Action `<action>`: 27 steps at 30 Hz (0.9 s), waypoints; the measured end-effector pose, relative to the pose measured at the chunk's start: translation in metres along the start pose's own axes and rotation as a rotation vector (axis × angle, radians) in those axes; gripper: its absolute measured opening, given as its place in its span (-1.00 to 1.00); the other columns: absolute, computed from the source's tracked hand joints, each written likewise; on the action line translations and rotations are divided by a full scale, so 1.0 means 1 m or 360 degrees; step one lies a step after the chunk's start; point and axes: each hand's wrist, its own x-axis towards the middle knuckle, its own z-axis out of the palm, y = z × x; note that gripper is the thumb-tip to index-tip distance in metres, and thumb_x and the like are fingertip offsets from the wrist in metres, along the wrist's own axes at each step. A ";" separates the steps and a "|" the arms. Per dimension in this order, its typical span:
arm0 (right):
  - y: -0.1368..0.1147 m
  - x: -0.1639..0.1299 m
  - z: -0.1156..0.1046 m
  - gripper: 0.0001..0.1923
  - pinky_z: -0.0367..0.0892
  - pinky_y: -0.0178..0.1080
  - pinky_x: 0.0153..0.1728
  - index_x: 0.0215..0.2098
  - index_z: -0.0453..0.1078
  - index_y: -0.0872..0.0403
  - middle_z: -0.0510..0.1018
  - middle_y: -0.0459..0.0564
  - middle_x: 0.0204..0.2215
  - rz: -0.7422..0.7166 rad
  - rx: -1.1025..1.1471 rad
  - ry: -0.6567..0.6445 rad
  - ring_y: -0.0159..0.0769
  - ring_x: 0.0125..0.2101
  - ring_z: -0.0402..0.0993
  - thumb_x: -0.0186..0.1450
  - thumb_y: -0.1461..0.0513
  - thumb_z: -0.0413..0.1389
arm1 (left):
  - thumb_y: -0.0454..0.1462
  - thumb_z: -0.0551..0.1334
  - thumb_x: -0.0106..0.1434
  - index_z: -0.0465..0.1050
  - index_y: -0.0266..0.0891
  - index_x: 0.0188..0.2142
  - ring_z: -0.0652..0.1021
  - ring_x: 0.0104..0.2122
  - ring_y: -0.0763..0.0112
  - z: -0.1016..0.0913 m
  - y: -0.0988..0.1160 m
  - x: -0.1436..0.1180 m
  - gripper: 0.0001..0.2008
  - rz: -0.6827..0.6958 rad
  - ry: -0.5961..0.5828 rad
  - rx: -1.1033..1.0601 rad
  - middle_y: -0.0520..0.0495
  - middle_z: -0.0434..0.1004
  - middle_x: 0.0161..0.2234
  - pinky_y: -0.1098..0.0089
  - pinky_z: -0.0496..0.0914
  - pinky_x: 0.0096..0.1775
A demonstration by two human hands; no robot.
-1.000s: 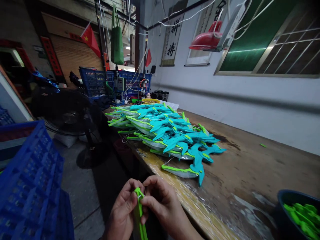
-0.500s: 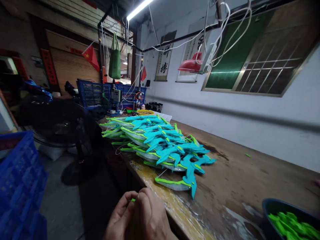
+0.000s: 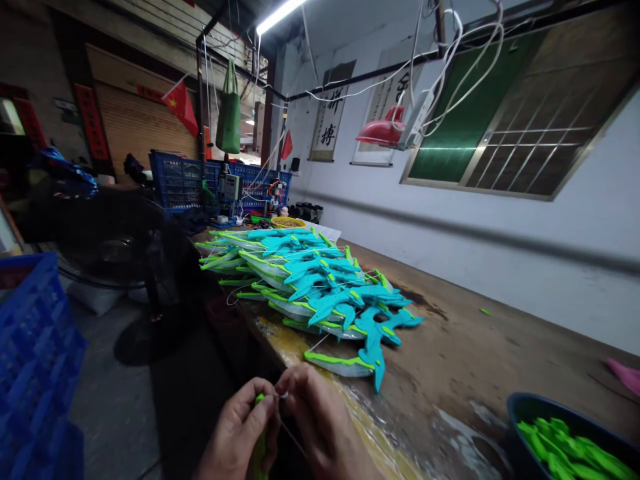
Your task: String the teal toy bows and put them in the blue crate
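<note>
While your left hand (image 3: 235, 433) wraps its fingers tight around a green plastic piece (image 3: 259, 440) low at the bench edge, your right hand (image 3: 320, 427) pinches thumb and forefinger together at the piece's top — on something too small to make out. Ahead on the wooden workbench (image 3: 480, 347) lies a stack of teal-and-green toy parts (image 3: 310, 280); a dark tub of green pieces (image 3: 570, 447) sits at your right.

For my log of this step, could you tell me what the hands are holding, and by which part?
The left hand grips a green plastic piece around its upper end; the right hand pinches at its tip.
</note>
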 end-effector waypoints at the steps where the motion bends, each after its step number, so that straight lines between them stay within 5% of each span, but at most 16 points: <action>1: 0.002 -0.004 -0.001 -0.84 0.33 -0.33 -0.25 -0.20 0.28 0.01 0.47 0.00 -0.24 -0.0058 0.0019 -0.0054 -0.33 -0.28 0.42 0.51 0.20 -0.10 | 0.06 0.41 0.14 0.39 -0.16 -0.38 0.24 -0.64 0.58 0.001 0.000 0.000 -0.61 -0.0012 0.0011 0.0018 0.15 0.26 -0.60 0.54 0.17 -0.57; 6: 0.008 -0.011 0.007 -0.83 0.26 -0.39 -0.38 -0.34 0.34 0.03 0.44 -0.08 -0.39 -0.0094 0.0035 0.0147 -0.39 -0.40 0.41 0.43 0.22 0.05 | 0.03 0.40 0.17 0.37 -0.20 -0.41 0.23 -0.59 0.55 0.004 -0.003 0.000 -0.62 0.0012 -0.0092 0.0030 0.13 0.23 -0.58 0.52 0.13 -0.52; 14: 0.019 -0.015 0.032 -0.56 0.24 -0.41 -0.58 -0.38 0.35 0.11 0.43 -0.14 -0.59 0.0673 0.1055 0.0461 -0.45 -0.61 0.34 0.25 -0.07 0.30 | 0.02 0.31 0.28 0.42 -0.19 -0.32 0.33 -0.64 0.53 -0.003 -0.009 0.005 -0.67 0.0048 -0.0244 0.0089 0.12 0.32 -0.60 0.51 0.19 -0.57; 20: 0.024 -0.012 0.037 -0.52 0.31 -0.37 -0.68 -0.41 0.27 0.07 0.46 -0.15 -0.68 0.0815 0.1692 0.0263 -0.36 -0.72 0.40 0.09 0.02 0.44 | 0.03 0.35 0.24 0.43 -0.19 -0.31 0.34 -0.65 0.53 -0.008 -0.016 0.007 -0.66 0.0027 -0.0281 0.0048 0.12 0.33 -0.61 0.52 0.20 -0.59; 23: 0.022 -0.014 0.036 -0.57 0.36 -0.34 -0.64 -0.44 0.30 0.08 0.47 -0.13 -0.65 0.0720 0.1598 0.0271 -0.35 -0.67 0.42 0.09 0.06 0.44 | 0.04 0.34 0.23 0.40 -0.21 -0.39 0.28 -0.64 0.55 -0.004 -0.013 0.004 -0.63 0.0005 -0.0245 0.0066 0.13 0.26 -0.61 0.52 0.16 -0.58; 27: 0.016 -0.020 0.031 -0.69 0.29 -0.40 -0.52 -0.48 0.39 0.11 0.42 -0.13 -0.52 0.0414 0.0925 0.0427 -0.44 -0.55 0.38 0.21 0.12 0.35 | -0.01 0.37 0.21 0.37 -0.23 -0.44 0.25 -0.56 0.55 -0.001 -0.008 0.000 -0.63 -0.0004 -0.0124 0.0021 0.11 0.26 -0.54 0.51 0.19 -0.49</action>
